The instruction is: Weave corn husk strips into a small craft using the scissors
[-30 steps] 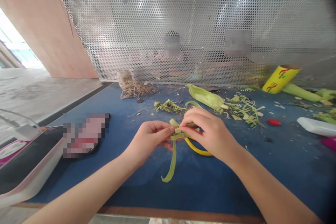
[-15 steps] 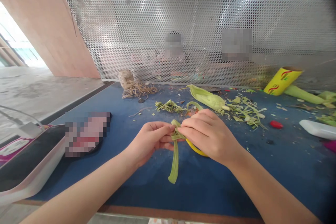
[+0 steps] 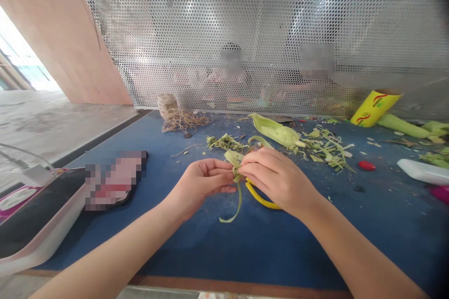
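A pale green strip of corn husk is folded over itself between my two hands, above the middle of the table. My left hand pinches its folded part from the left with thumb and fingers. From the right, the fingers of my right hand close on the same fold. One narrow tail of the strip hangs down below the hands and curls to the left. A yellow curved handle shows under my right hand, which hides the rest of it. Another piece of husk arches just behind the right hand.
Behind the hands lie an ear of corn in its husk, husk shreds and twine. A phone and white-edged tray are left. Right are a red object and yellow tube. Perforated metal stands behind.
The husk's upper fold now stands up more above the fingers. Its hanging tail has turned edge-on, curled to the left and risen. Both hands stay closed on it.
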A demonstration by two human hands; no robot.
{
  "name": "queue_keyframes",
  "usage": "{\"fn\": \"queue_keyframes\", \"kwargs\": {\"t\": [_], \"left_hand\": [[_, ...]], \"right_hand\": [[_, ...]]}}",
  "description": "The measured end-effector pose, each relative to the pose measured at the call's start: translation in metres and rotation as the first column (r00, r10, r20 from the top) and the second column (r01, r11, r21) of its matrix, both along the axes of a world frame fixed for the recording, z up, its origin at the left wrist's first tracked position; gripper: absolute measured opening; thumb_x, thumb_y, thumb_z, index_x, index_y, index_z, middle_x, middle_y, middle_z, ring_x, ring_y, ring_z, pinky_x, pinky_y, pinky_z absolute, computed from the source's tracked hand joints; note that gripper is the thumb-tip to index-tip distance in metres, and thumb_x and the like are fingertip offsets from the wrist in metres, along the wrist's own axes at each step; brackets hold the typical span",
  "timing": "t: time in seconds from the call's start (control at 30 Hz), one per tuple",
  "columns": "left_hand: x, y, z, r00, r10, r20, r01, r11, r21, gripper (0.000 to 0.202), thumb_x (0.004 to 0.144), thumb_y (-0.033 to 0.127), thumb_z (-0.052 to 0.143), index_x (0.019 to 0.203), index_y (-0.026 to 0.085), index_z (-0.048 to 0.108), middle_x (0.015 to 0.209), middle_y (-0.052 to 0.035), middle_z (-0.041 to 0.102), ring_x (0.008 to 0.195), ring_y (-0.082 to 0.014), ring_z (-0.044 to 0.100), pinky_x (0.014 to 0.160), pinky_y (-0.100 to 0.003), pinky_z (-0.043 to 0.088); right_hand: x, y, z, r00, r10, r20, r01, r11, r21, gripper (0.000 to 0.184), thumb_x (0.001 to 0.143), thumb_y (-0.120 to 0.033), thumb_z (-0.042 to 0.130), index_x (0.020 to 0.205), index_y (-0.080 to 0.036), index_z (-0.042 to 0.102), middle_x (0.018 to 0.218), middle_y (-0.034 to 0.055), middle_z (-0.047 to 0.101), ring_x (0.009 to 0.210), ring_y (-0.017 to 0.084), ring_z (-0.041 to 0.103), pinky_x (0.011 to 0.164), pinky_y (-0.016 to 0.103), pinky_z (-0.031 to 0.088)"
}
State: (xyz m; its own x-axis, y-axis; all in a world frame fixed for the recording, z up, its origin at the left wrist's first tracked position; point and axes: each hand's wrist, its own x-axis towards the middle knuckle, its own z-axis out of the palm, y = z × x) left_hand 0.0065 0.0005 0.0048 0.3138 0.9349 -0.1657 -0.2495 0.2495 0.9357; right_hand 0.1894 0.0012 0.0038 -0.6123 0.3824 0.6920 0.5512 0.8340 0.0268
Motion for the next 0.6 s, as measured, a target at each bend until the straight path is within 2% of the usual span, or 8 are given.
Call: {"fn": "queue_keyframes", "kwargs": {"t": [0.3,0.6], "left_hand": [[0.0,-0.001,-0.004,1.0,-0.012,0.0,0.012,1.0,-0.015,0.019,0.054,0.013,0.076,0.067,0.009,0.064,0.063,-0.0025,0.069,0.06,-0.013,0.065,0.062,-0.026,0.055],[-0.003,0.0,-0.005,0.996,-0.092,0.005,0.092,0.996,-0.001,0.011,0.058,0.012,0.074,0.067,0.012,0.067,0.068,-0.0031,0.071,0.063,-0.0139,0.067,0.064,-0.023,0.055]], "right_hand": [[-0.006,-0.002,-0.003,0.99,-0.024,-0.139,0.019,0.999,-0.04,0.01,0.084,-0.014,0.046,0.084,-0.016,0.056,0.088,0.0062,0.06,0.085,0.012,0.057,0.081,0.025,0.046],[0.007,-0.002,0.009,0.989,0.106,0.1,-0.093,0.988,-0.124,0.017,0.087,-0.014,0.042,0.093,-0.015,0.057,0.102,0.0072,0.059,0.097,0.014,0.053,0.092,0.031,0.042]]}}
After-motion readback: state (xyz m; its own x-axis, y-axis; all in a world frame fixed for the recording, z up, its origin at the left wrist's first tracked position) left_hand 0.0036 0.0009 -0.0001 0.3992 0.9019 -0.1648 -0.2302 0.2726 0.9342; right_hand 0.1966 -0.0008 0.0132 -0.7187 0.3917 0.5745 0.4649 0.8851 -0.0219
